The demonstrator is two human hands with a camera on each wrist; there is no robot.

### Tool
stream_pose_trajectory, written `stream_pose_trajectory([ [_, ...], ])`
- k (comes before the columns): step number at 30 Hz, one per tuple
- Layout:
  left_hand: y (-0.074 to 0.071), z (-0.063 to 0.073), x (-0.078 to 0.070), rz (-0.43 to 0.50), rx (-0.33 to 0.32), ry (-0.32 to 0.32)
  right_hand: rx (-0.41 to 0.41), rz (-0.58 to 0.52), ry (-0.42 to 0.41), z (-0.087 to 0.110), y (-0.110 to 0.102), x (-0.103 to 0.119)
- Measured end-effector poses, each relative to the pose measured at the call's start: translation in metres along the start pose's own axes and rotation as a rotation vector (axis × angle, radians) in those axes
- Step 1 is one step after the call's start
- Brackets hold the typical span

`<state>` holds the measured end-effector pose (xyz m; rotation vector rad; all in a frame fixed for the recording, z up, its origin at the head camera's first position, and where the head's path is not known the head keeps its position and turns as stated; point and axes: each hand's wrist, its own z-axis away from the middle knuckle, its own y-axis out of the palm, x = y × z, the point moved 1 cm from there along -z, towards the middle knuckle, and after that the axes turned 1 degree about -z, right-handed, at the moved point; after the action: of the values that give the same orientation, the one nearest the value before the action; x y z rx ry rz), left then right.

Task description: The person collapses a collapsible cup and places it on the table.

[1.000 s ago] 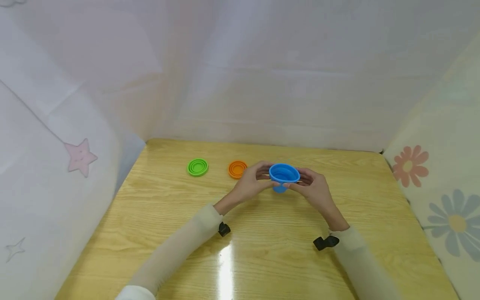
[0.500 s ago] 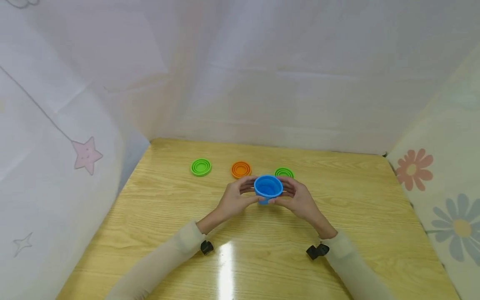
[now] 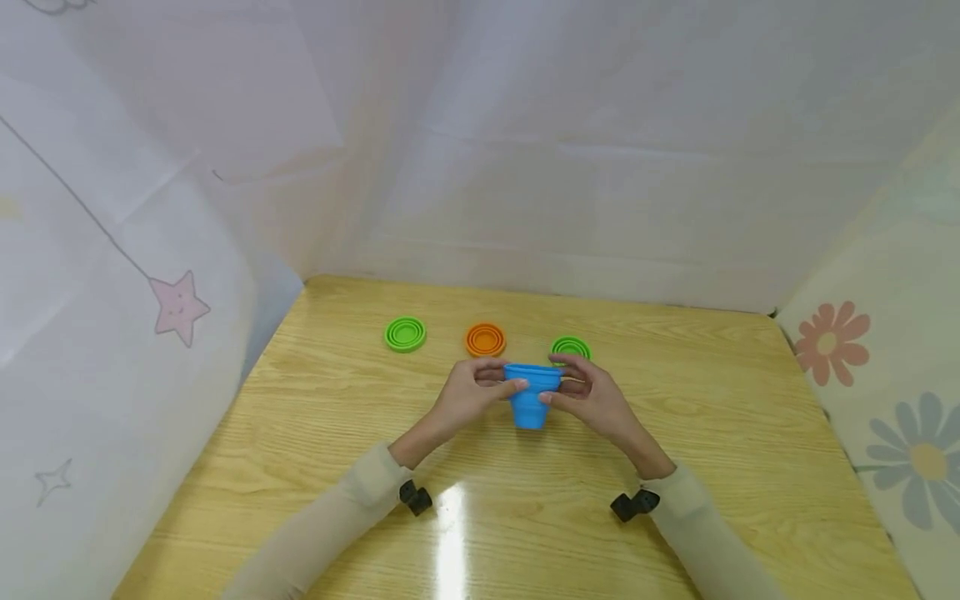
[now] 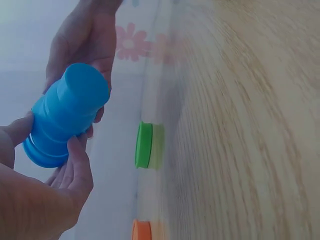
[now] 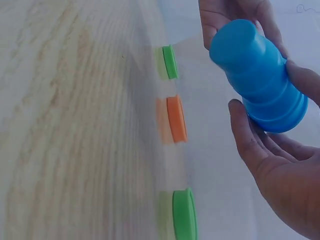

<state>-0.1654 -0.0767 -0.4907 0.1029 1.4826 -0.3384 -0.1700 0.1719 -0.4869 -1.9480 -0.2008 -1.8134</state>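
A blue collapsible cup (image 3: 529,402), stretched to full height with stepped walls, is held above the table between both hands. In the head view its rim is up and its side faces me. My left hand (image 3: 459,400) grips it from the left, thumb on the near wall and fingers behind. From the right, my right hand (image 3: 603,407) holds it, thumb on the near side and fingers reaching round the back. Both wrist views show the cup's flat base (image 4: 89,82). Behind the right fingers sits a flat, ringed green collapsible cup (image 3: 572,347), partly covered.
An orange folded cup (image 3: 485,340) and another green folded cup (image 3: 405,334) lie flat in a row toward the back of the wooden table (image 3: 315,417). Patterned cloth (image 3: 600,208) hangs behind and at both sides.
Both hands brought the blue cup left and nearer to me, uncovering the right green cup. The blue cup then tilted, so its side shows instead of its inside. The left thumb shifted onto its wall.
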Motion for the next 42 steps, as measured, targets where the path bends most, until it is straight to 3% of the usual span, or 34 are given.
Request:
stream_pose_trajectory([
  [4, 0.000, 0.000, -0.001, 0.069, 0.035, -0.054, 0.004, -0.015, 0.063, 0.002, 0.002, -0.003],
  [7, -0.001, -0.001, -0.001, 0.063, 0.054, -0.077, -0.008, -0.043, 0.116, 0.002, 0.003, -0.005],
  [14, -0.010, -0.001, 0.009, 0.049, 0.105, -0.047, 0.002, -0.217, 0.236, -0.001, 0.001, -0.010],
  [24, -0.013, -0.002, 0.010, 0.146, 0.205, 0.012, 0.148, -0.452, 0.217, 0.001, -0.003, -0.009],
  [28, -0.007, -0.005, 0.008, 0.179, 0.199, 0.004, 0.145, -0.439, 0.236, 0.000, -0.004, -0.010],
  [35, 0.001, -0.011, 0.007, 0.229, 0.195, -0.065, 0.090, -0.309, 0.240, 0.002, -0.008, -0.012],
  [42, 0.010, -0.016, 0.012, 0.425, 0.208, -0.168, 0.064, -0.350, 0.193, 0.004, -0.010, -0.011],
])
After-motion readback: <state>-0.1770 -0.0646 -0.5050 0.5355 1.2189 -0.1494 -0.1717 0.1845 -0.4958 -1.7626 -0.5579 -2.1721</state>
